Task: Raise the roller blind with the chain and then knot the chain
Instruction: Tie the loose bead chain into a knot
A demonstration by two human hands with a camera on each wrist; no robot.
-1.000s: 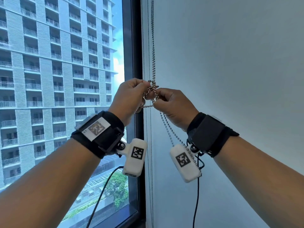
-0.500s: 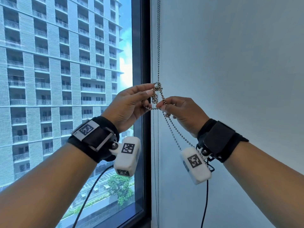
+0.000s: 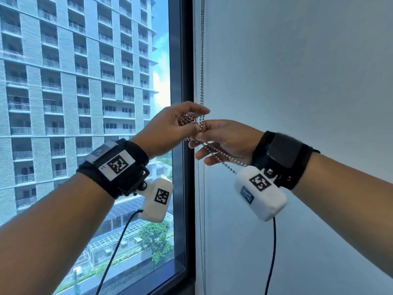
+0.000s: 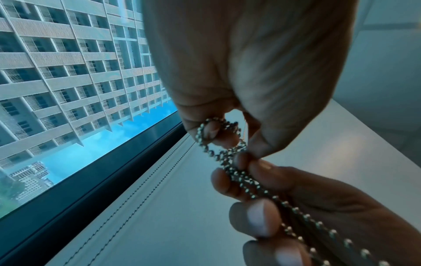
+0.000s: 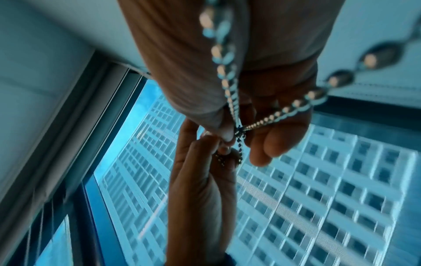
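A metal bead chain (image 3: 202, 60) hangs down beside the dark window frame (image 3: 187, 81). At chest height it is bunched into loose loops (image 3: 192, 121) between my two hands. My left hand (image 3: 197, 118) curls its fingers over the loops and pinches them; the left wrist view shows a loop (image 4: 218, 136) round a fingertip. My right hand (image 3: 200, 136) pinches the chain just below with thumb and forefinger, palm turned up. The chain's tail (image 3: 223, 157) runs across that palm toward the wrist. In the right wrist view two strands (image 5: 227, 81) meet at the pinch.
The window pane (image 3: 85, 103) on the left looks out on a tall apartment block. A pale surface (image 3: 297, 81) with a stitched edge (image 3: 200, 231) fills the right. White cameras hang under both wrists, with black cables (image 3: 273, 252) trailing down.
My left fingers have gone from stretched along the chain to curled over the loops. My right hand has turned palm up, and both hands sit closer together.
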